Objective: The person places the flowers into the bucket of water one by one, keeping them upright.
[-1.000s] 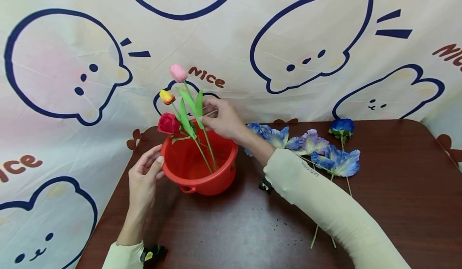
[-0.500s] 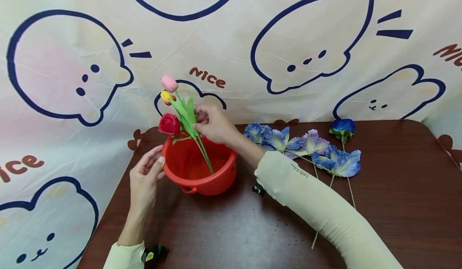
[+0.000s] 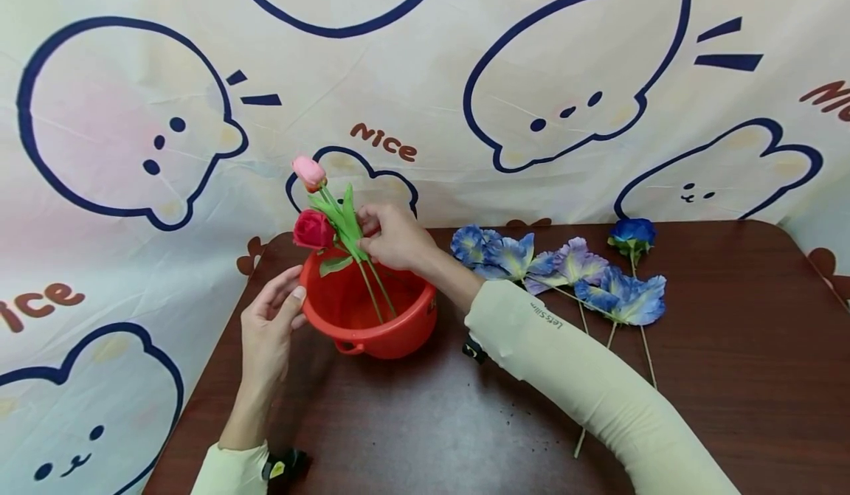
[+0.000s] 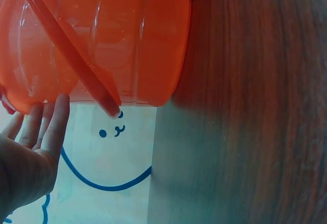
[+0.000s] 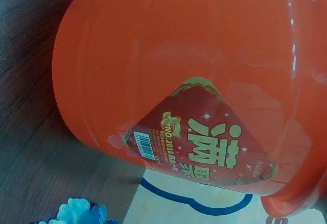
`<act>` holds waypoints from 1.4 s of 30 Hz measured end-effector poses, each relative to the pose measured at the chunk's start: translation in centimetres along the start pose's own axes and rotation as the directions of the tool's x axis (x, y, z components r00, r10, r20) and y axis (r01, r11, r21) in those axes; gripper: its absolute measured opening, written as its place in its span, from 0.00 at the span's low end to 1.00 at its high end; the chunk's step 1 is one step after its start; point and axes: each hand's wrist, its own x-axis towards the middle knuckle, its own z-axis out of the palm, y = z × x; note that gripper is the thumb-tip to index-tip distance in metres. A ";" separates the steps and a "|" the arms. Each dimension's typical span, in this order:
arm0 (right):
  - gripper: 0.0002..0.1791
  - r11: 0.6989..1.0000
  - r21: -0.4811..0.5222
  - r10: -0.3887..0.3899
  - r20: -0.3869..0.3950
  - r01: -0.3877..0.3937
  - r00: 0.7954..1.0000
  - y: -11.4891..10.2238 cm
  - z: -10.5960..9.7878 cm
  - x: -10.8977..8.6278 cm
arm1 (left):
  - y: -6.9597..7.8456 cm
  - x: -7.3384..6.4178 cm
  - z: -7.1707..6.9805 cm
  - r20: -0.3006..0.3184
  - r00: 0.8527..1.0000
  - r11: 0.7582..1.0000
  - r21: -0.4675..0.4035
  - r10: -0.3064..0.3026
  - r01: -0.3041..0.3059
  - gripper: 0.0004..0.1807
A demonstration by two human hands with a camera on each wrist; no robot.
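A red plastic bucket (image 3: pixel 398 341) stands on the table, with artificial flowers leaning to the left in it. My right hand (image 3: pixel 395 238) pinches a pink tulip (image 3: pixel 308 172) by its green leaves and stem above the bucket's opening. Behind the pink bloom the yellow-orange tulip is almost wholly hidden. A red rose (image 3: pixel 313 229) leans over the far left rim. At the left rim my left hand (image 3: pixel 268 325) rests its fingertips and thumb against the bucket; the left wrist view shows its fingers fairly straight, touching the bucket's side. The right wrist view does not show the right hand.
Blue and purple artificial flowers (image 3: pixel 518 255) lie to the right of the bucket, their thin stems pointing forward. A blue rose (image 3: pixel 632 235) lies at the back right. A patterned cloth (image 3: pixel 425 74) hangs behind the brown table (image 3: pixel 730 377). Dark specks dot the tabletop.
My right hand has moved left and down, lowering the pink tulip until its bloom covers the yellow-orange one. The left hand has stayed at the rim.
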 end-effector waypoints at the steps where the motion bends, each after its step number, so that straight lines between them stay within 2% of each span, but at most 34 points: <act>1: 0.17 1.000 -0.006 0.007 0.002 -0.007 1.000 0.0 0.0 0.0 | 0.0 0.0 0.0 -0.001 1.000 1.000 0.001 -0.002 0.002 0.21; 9: 0.22 0.999 -0.012 0.048 0.015 -0.048 0.999 -0.1 -0.2 -0.2 | -0.2 -0.1 0.1 0.001 1.000 1.000 0.009 -0.014 0.014 0.21; 19: 0.22 0.991 0.082 0.106 0.023 -0.107 0.994 -0.6 -1.9 -2.0 | -0.3 0.1 0.0 0.004 1.000 1.000 0.006 -0.004 0.004 0.22; 24: 0.23 0.987 0.144 0.077 -0.007 -0.075 0.997 -0.5 -3.3 -3.1 | -0.3 0.1 0.1 0.005 1.000 1.000 0.005 -0.004 0.004 0.22; 30: 0.23 0.982 0.189 0.040 -0.075 -0.025 0.996 0.3 -5.8 -5.5 | -0.3 0.0 0.1 0.010 1.000 1.000 0.009 -0.001 0.001 0.22; 42: 0.24 0.996 0.086 0.021 -0.193 -0.004 0.981 1.9 -9.8 -11.8 | -0.2 0.1 0.0 0.004 1.000 1.000 -0.013 0.013 -0.013 0.21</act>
